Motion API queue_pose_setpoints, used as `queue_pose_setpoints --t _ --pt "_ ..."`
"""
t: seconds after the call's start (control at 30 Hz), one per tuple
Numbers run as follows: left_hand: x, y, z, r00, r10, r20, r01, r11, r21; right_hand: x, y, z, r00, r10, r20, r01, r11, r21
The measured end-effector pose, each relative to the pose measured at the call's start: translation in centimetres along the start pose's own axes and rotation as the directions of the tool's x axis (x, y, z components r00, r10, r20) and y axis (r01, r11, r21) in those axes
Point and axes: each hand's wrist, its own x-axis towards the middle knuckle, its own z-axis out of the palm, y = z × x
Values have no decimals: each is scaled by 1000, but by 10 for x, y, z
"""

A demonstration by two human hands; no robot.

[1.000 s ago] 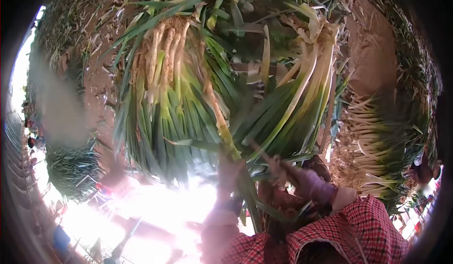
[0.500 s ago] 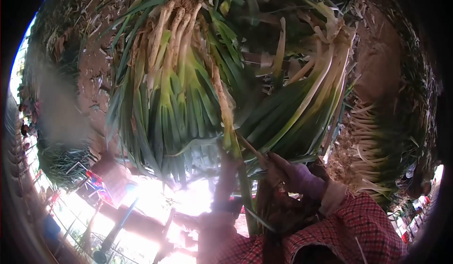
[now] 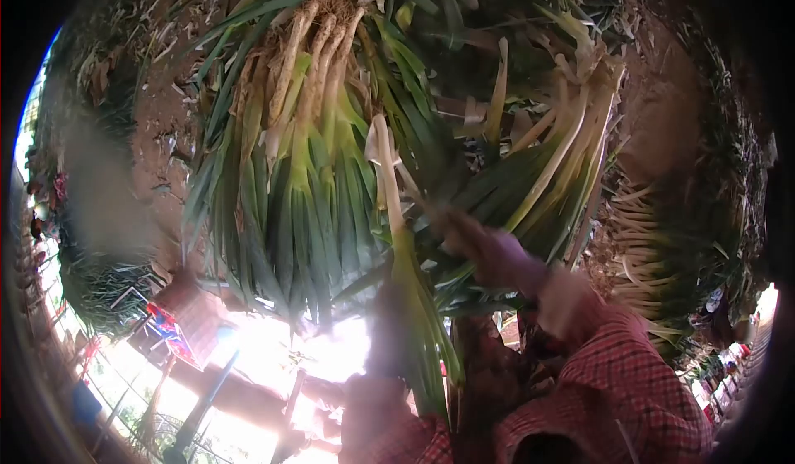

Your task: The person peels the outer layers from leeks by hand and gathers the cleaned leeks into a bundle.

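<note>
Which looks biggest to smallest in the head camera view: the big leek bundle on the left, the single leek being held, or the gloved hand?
1. Leek bundle, by far the largest.
2. Single leek, long but thin.
3. Right hand, smallest, though it is blurred and near the camera, so this is uncertain.

Ground: bare brown soil (image 3: 662,108), strewn with dry leaf scraps (image 3: 178,41).
Left pile: bundled leeks (image 3: 290,157), roots up, leaves down.
Right heap: pale stalks (image 3: 642,240) laid in rows.
Light: hard glare (image 3: 331,356) at lower centre, washing out detail.
Edges: dark fisheye rim.
</note>
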Motion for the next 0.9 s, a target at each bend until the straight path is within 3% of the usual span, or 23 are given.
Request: queue_pose_setpoints --t 0.03,0.07,0.13,0.17,0.2,0.23,0.27,0.33,0.37,0.43,0.47,0.57,0.6,0.63,0.67,0.73,0.8,0.9 --pt "2 4 0 1000 -7 7 7 1000 17 -48 9 21 988 -145 -50 149 986 82" --pt "5 8 1 1000 -14 14 14 999 29 -70 -41 -5 977 -195 -82 208 958 196" --pt "8 14 4 999 -41 34 38 996 80 -86 -82 -32 998 -21 56 1 946 325" --pt "10 20 7 997 -63 42 58 992 108 -85 -67 -29 955 201 218 -260 920 293" --pt "13 24 9 996 -74 51 67 988 140 -84 -49 -23 844 398 359 -490 844 218" --pt "15 27 11 995 -84 54 73 982 173 -86 -25 -5 966 184 183 -208 970 125" --pt "22 25 9 996 -72 48 59 973 224 -85 2 19 996 -87 31 88 996 -17" --pt "43 0 -21 988 153 2 -144 924 354 -95 -10 23 990 -139 -25 139 990 21" --pt "37 4 -19 997 78 -21 -59 882 467 -99 -16 25 985 -164 -53 166 985 37" --pt "44 25 -9 998 -5 -70 50 748 661 -101 -3 25 994 107 35 -111 985 134" --pt "53 20 -10 981 37 -189 111 694 711 -74 -9 4 978 205 24 -205 950 235" --pt "67 -3 -39 966 168 -198 76 548 833 -76 1 27 999 -28 -29 34 968 250" --pt "61 2 -32 972 146 -184 6 767 641 -72 -3 26 989 -120 -85 140 945 296" --pt "60 -6 -39 979 169 -112 -47 724 688 -68 -6 26 968 -210 -139 245 911 331" --pt "59 -17 -51 981 187 -40 -99 675 731 -59 3 27 989 -112 -96 130 967 219" --pt "60 2 -40 990 132 -52 -62 731 680 -10 5 13 995 -14 -98 23 995 97" --pt "28 46 16 981 -71 -183 147 884 444 39 8 8 995 63 -82 -63 998 6" --pt "46 12 -28 993 102 -52 -61 857 511 105 19 -4 990 110 -89 -114 993 -42"
